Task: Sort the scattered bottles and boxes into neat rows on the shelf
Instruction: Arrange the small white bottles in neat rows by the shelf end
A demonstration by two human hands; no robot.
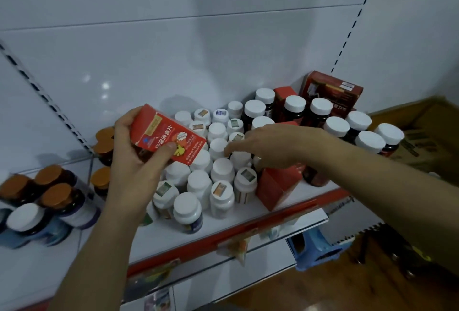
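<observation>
My left hand grips a red box with yellow and white print, held tilted above the left end of the shelf. My right hand reaches across a cluster of several white bottles, its fingers loosely extended, with the tips at the bottle caps. I cannot see the thumb. A second red box stands just under that hand near the shelf's front edge. Behind stand several dark bottles with white caps and a dark red box leaning against the back wall.
Orange-capped dark bottles and a white-capped one fill the neighbouring shelf section on the left. A red price rail runs along the shelf front. A blue plastic stool stands on the floor below, and a cardboard box sits at right.
</observation>
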